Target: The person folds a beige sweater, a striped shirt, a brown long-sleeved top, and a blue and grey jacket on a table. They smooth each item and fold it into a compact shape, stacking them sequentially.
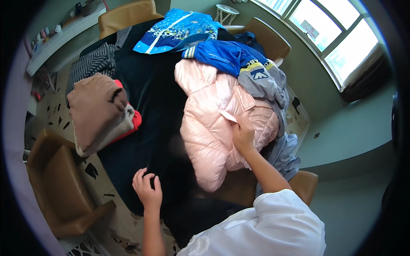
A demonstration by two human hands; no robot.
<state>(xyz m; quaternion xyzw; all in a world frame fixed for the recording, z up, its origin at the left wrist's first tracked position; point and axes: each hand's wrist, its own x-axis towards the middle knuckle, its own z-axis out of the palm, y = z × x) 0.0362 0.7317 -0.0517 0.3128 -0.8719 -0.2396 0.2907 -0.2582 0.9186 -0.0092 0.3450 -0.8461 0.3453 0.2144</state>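
Observation:
A pink quilted puffer jacket (pixel 205 118) lies on the dark cloth (pixel 150 96) of a table. My right hand (pixel 244 133) grips a narrow pink flap at the jacket's middle. Over the table's near left part, my left hand (pixel 148 187) hangs with its fingers apart and curled, holding nothing. A blue and grey jacket (pixel 221 57) overlaps the puffer jacket's upper right. Beyond it is a light blue patterned zip jacket (pixel 182 30). Folded garments, brown on top (pixel 96 99), form a pile at the left, beside a striped garment (pixel 93 60).
Tan chairs stand at the near left (pixel 61 182), far left (pixel 128 16), far right (pixel 269 35) and near right (pixel 304 185). Light grey-blue clothing (pixel 285 156) hangs by the right edge. A white stool (pixel 227 12) stands near the window; a white shelf (pixel 64 38) runs along the left wall.

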